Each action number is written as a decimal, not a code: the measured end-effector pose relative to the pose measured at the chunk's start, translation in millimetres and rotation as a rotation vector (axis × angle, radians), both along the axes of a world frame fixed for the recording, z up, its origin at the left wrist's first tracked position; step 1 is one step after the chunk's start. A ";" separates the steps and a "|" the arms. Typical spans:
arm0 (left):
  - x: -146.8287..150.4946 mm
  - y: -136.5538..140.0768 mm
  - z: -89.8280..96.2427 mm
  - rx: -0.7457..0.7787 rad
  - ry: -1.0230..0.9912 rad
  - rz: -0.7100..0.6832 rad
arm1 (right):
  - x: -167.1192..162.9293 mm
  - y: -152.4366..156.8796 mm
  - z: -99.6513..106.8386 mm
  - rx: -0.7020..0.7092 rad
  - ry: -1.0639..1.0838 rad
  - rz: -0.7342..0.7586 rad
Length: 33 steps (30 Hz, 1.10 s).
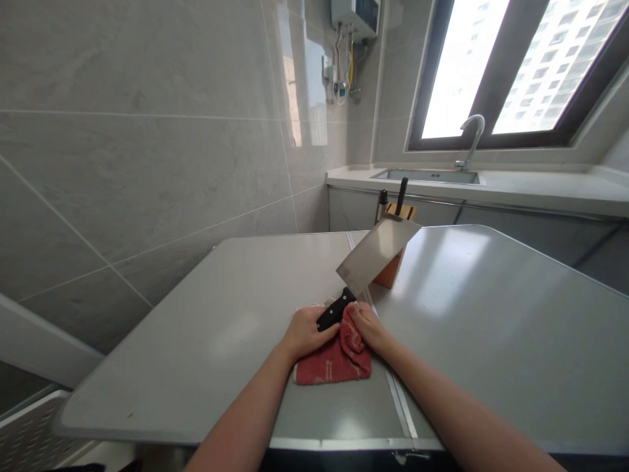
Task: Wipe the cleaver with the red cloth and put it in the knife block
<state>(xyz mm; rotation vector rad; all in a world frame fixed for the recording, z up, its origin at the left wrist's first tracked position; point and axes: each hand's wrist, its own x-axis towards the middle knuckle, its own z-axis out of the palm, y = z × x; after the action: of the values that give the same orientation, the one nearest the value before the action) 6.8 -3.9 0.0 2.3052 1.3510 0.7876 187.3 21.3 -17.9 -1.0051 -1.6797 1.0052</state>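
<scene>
While the left hand point(305, 331) clenches the cleaver point(376, 257) by its black handle, the safe hold for the stiff, probably heavy blade, the right hand point(367, 326) bunches a soft red cloth point(334, 364) just beside it.

The single head view looks forward and down from close above the table point(221, 314), facing a tiled wall point(147, 164), with sink point(425, 176) and window point(515, 65) far right.

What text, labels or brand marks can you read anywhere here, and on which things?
None can be read.
Steel cleaver blade with black handle: no visible marking.
Red cloth: pale pattern, no letters I can make out.
White wall-mounted water heater: dark panel too small and blurred to read.
</scene>
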 end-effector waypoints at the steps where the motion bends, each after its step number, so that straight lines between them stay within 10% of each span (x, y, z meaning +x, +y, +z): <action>1: 0.0 -0.2 0.2 -0.004 -0.003 0.000 | 0.3 0.5 -0.5 0.003 0.007 0.007; 33: 0.5 4.2 -5.1 -0.027 -0.024 0.036 | 4.2 -0.5 10.5 0.184 -0.099 0.019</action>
<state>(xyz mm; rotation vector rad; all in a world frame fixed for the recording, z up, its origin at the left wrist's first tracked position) 7.3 0.3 -5.1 2.2495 1.3877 0.8010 191.5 20.8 -7.4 -0.9310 -1.8299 0.8075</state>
